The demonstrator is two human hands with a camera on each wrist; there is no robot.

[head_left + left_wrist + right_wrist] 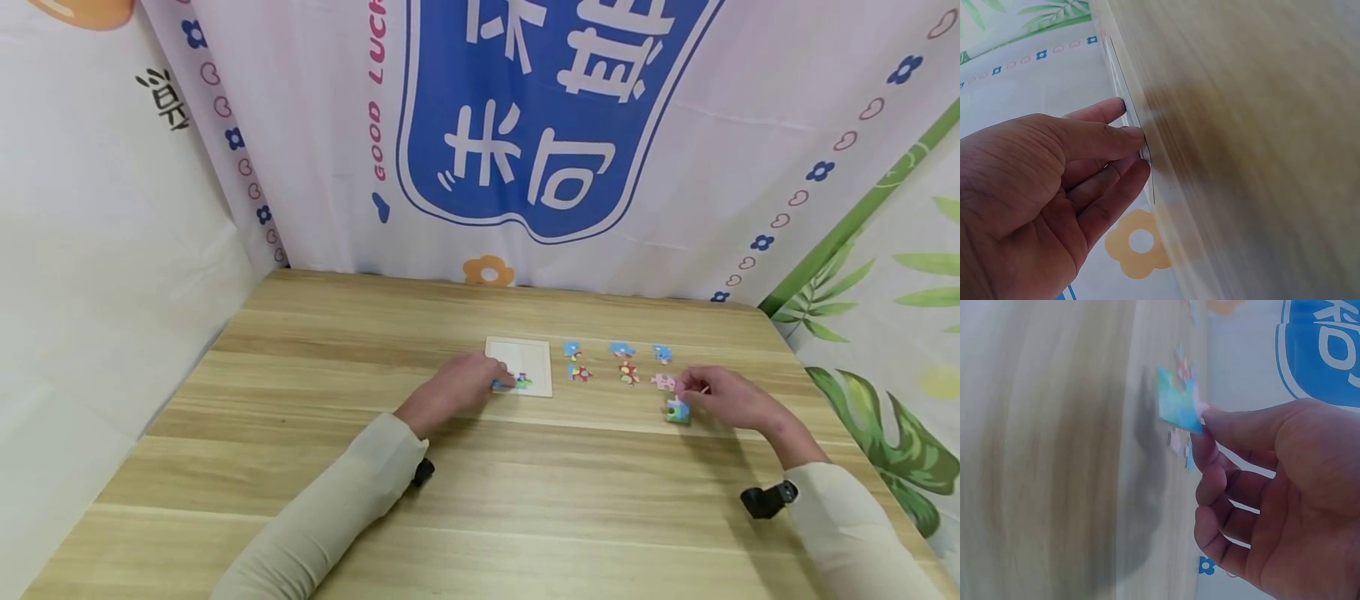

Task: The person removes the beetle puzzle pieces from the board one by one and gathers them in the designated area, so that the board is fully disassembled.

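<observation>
In the head view, my left hand (467,382) rests at the lower left corner of a square puzzle tray (519,353), a finger reaching over its bottom row. Coloured puzzle pieces (523,381) lie inside there, partly covered by the finger. The left wrist view shows the thumb and fingertips of that hand (1066,181) touching the tray's thin edge (1150,181). My right hand (723,398) pinches a green and blue puzzle piece (1175,403) between thumb and forefinger, raised off the table. A pink puzzle piece (663,382) lies just beyond this hand.
Several loose puzzle pieces lie in two rows right of the tray, among them a blue one (572,349) and a red and yellow one (628,373). The wooden table (337,333) ends at a printed curtain (322,192) behind.
</observation>
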